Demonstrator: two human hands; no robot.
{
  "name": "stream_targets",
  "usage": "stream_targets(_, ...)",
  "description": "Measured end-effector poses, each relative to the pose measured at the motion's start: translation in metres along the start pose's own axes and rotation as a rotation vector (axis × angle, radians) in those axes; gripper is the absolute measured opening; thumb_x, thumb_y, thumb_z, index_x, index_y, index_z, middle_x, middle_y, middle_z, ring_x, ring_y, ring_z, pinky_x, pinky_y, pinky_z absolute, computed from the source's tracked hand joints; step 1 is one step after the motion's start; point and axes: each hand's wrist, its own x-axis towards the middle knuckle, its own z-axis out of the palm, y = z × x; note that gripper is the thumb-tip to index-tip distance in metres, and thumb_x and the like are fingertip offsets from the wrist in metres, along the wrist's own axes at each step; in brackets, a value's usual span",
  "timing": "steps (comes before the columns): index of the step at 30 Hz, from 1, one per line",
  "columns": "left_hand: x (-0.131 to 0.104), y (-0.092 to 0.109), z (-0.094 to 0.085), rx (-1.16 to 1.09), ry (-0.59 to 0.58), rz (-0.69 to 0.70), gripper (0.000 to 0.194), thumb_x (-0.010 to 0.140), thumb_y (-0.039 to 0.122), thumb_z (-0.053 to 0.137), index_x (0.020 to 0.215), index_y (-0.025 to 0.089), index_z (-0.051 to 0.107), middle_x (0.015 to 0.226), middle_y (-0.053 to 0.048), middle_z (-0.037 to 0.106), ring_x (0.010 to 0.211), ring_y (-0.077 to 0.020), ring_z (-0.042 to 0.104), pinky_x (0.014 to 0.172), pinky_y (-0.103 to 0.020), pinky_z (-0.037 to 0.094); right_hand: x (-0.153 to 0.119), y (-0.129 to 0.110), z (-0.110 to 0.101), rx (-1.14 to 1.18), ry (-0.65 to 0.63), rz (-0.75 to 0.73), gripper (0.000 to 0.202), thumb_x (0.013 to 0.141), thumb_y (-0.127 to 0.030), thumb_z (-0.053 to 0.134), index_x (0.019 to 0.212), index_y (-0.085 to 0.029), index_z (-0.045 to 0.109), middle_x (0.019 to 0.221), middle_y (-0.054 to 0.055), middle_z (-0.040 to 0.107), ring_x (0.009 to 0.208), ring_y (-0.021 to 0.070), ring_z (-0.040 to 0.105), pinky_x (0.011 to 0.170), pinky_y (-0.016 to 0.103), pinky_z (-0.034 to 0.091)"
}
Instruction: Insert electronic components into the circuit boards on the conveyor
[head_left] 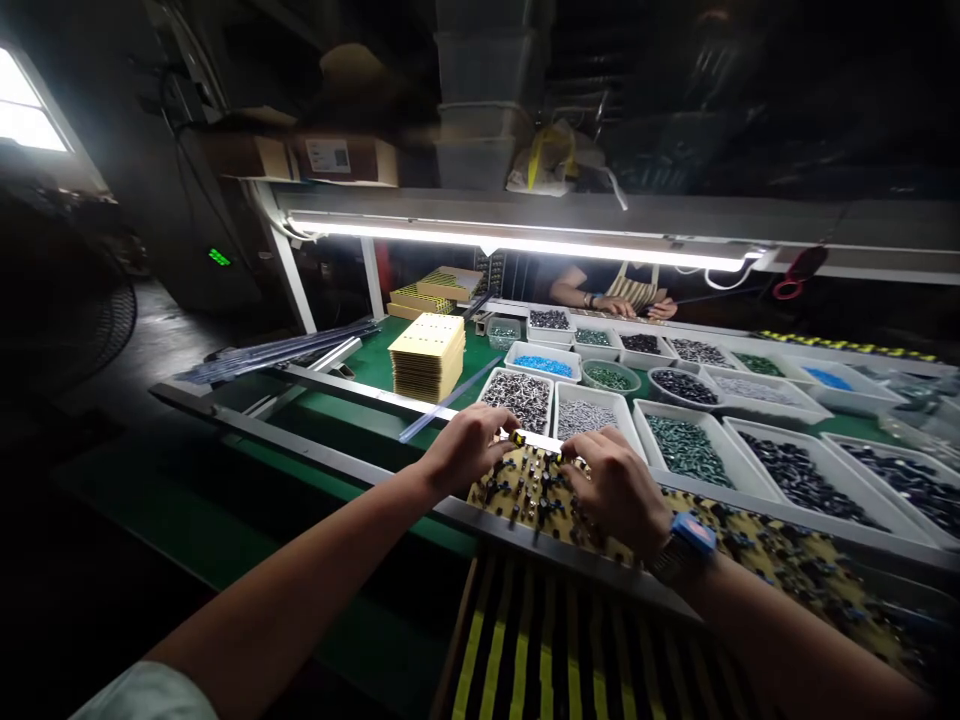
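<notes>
My left hand (474,445) is closed in a pinch, with a small yellow-and-black electronic component (517,438) at the fingertips. It hovers at the far edge of a tan circuit board (498,496) crowded with upright parts. Over the same board my right hand (616,487), with a blue-cased watch on its wrist, has thumb and forefinger drawn together at a small dark component (556,457). Just beyond the hands stand a white bin of silvery leaded parts (517,398) and a bin of grey parts (589,415).
A stack of bare yellow boards (426,358) stands left of the bins. More bins hold green parts (686,450) and dark parts (802,480). A metal rail (337,465) runs along the near side. Under a tube light (525,242), another person's hands (637,308) rest opposite.
</notes>
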Motion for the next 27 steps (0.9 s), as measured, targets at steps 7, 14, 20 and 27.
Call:
stream_targets(7, 0.001, -0.007, 0.003, 0.08, -0.048, 0.073, 0.014, 0.083, 0.006, 0.08, 0.09, 0.015, 0.074, 0.086, -0.005, 0.074, 0.088, -0.0232, 0.065, 0.079, -0.031, 0.049, 0.004, 0.0, -0.002, -0.082, -0.042, -0.024, 0.01, 0.088, -0.007, 0.063, 0.085, -0.014, 0.069, 0.083, 0.009, 0.07, 0.089, 0.0279, 0.055, 0.079, 0.037, 0.045)
stream_targets(14, 0.006, -0.006, 0.003, 0.17, -0.124, 0.152, 0.012, 0.086, 0.004, 0.073, 0.082, 0.015, 0.073, 0.082, -0.005, 0.074, 0.083, -0.0242, 0.062, 0.077, -0.033, 0.048, 0.01, -0.008, -0.005, -0.181, -0.108, -0.095, 0.017, 0.09, -0.003, 0.057, 0.079, -0.015, 0.062, 0.08, 0.009, 0.066, 0.086, 0.0264, 0.053, 0.075, 0.036, 0.042)
stream_targets(20, 0.009, -0.003, 0.001, 0.199, -0.139, 0.142, 0.013, 0.088, 0.006, 0.072, 0.079, 0.015, 0.074, 0.078, -0.005, 0.073, 0.082, -0.0234, 0.062, 0.074, -0.032, 0.047, 0.012, -0.01, -0.009, -0.223, -0.147, -0.113, 0.019, 0.09, -0.003, 0.057, 0.077, -0.015, 0.061, 0.079, 0.009, 0.066, 0.085, 0.025, 0.054, 0.073, 0.035, 0.041)
stream_targets(27, 0.01, -0.002, 0.0, 0.203, -0.143, 0.108, 0.011, 0.085, 0.005, 0.076, 0.08, 0.015, 0.075, 0.077, -0.004, 0.074, 0.082, -0.022, 0.063, 0.074, -0.029, 0.048, 0.014, -0.012, -0.008, -0.231, -0.194, -0.115, 0.023, 0.09, 0.0, 0.053, 0.076, -0.015, 0.063, 0.079, 0.01, 0.066, 0.085, 0.0252, 0.054, 0.072, 0.034, 0.042)
